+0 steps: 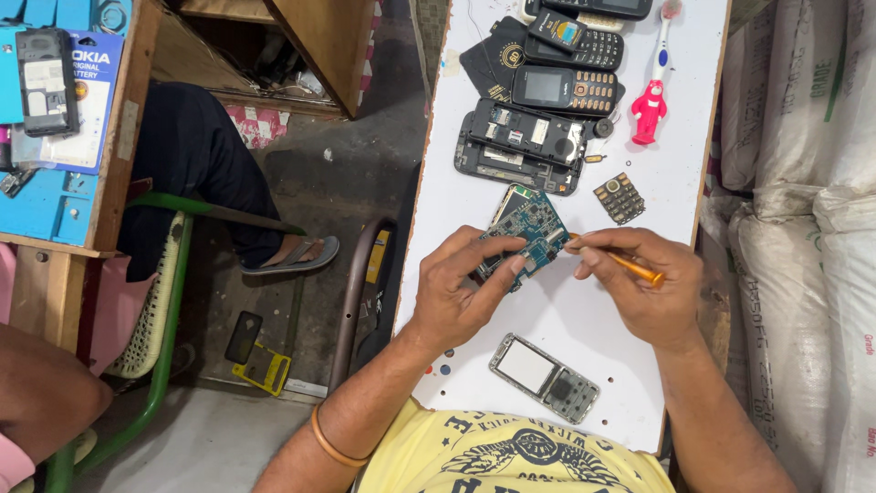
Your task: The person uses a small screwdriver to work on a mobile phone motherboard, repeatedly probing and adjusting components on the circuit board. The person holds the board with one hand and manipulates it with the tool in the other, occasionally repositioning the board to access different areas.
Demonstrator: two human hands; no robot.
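Here, a slip waits at frame centre.
Left hand (pixel 456 297) pinches the circuit board (pixel 527 234) above the bench (pixel 566 315); right hand (pixel 639 283) grips an orange screwdriver (pixel 628 264), whose tip could skid and scratch it.

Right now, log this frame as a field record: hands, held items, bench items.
left hand: holds blue circuit board
right hand: grips orange-handled tool, tip at the board edge
surface: white table
near edge: phone front frame
far side: opened phone body, loose keypad, keypad phones, red-pink toothbrush
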